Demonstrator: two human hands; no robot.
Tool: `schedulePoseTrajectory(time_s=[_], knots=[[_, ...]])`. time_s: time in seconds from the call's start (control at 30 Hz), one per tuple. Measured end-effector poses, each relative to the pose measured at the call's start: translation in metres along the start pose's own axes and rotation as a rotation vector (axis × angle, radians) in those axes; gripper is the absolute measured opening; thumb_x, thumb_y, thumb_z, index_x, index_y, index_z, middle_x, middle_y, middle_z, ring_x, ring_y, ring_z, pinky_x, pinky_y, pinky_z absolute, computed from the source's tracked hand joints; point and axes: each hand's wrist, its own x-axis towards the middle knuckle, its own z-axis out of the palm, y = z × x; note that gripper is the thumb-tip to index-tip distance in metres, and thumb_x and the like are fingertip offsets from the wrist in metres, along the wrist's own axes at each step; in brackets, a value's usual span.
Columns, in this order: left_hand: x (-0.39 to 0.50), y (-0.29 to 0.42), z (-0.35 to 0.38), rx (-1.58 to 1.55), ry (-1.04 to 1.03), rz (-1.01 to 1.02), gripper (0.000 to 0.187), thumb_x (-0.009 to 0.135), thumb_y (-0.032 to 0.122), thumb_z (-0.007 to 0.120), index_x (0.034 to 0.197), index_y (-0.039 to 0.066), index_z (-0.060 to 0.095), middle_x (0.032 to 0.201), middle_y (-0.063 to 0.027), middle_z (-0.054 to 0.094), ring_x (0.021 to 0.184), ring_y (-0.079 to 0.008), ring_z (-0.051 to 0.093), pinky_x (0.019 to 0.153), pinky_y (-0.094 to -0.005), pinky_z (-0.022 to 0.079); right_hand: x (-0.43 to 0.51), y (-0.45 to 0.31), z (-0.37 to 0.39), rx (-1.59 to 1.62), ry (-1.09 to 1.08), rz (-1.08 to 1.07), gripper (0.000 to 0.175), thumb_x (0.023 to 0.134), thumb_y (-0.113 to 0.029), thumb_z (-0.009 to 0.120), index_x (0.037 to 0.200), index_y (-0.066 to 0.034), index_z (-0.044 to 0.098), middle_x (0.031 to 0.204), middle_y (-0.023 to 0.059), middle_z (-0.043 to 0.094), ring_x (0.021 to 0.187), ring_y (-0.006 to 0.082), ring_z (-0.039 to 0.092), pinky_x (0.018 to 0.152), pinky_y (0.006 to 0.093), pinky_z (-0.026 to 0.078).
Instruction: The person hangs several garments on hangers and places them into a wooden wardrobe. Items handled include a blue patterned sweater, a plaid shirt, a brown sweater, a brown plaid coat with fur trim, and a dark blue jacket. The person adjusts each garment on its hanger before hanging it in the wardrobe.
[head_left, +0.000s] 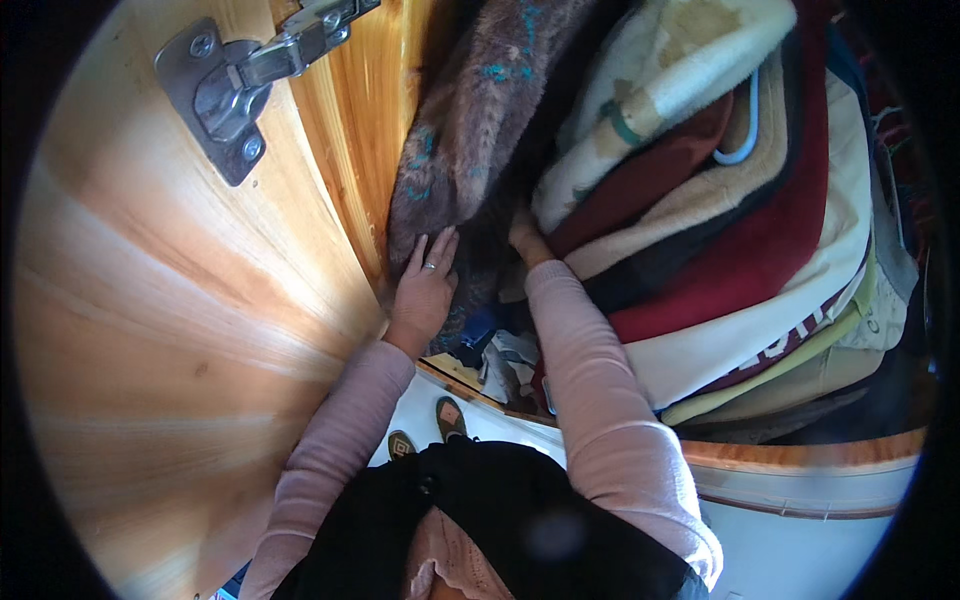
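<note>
A brown plush garment (491, 105) with turquoise marks hangs at the left inside a wooden wardrobe. My left hand (429, 289), wearing a ring, rests against its lower part with the fingers close together. My right hand (523, 236) reaches in between that garment and a row of hanging clothes; its fingers are hidden in the dark gap. Just right of this hand hangs a cream fleece garment (637, 112) with tan and green patches. Beside it are a dark red-brown garment (660, 161) and a beige one (675, 210).
A wooden door (187, 315) stands swung out at the left on a metal hinge (225, 105). Further right hang a red garment (720, 270) and a white one (720, 349). A light blue hanger (746, 135) pokes out. Crumpled cloth (506, 364) lies on the wardrobe floor.
</note>
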Motion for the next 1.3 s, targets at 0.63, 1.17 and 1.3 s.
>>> schedulePoseTrajectory(time_s=[0.63,1.17,1.3], knots=[[-0.021,0.024,0.039,-0.189,0.446,0.056,0.056,0.079,0.009,0.063,0.133,0.023,0.053,0.145,-0.0122,0.037,0.126,-0.0293,0.042,0.107,-0.0625,0.021,0.083,0.01,-0.014,-0.342,-0.256,0.08,0.046,0.094,-0.023,0.047,0.136,-0.0068,0.049,0.138,0.0169,0.048,0.124,0.0331,0.046,0.105,0.0427,0.036],[-0.015,0.01,0.042,-0.231,0.047,0.065,0.043,0.082,0.014,0.058,0.125,0.017,0.063,0.15,-0.0104,0.037,0.142,-0.0266,0.029,0.115,-0.0581,0.015,-0.009,0.029,0.03,-0.433,-0.146,0.049,0.045,0.093,-0.022,0.047,0.135,-0.0047,0.048,0.136,0.0147,0.049,0.12,0.0319,0.049,0.099,0.0437,0.041],[-0.033,0.004,0.039,-0.238,0.034,0.058,0.036,0.078,0.012,0.061,0.113,0.014,0.069,0.141,-0.0113,0.049,0.138,-0.028,0.037,0.116,-0.0592,0.012,-0.127,-0.007,0.081,-0.408,-0.156,-0.003,0.045,0.093,-0.021,0.047,0.135,-0.0042,0.048,0.135,0.0141,0.05,0.119,0.0316,0.05,0.097,0.0439,0.042]])
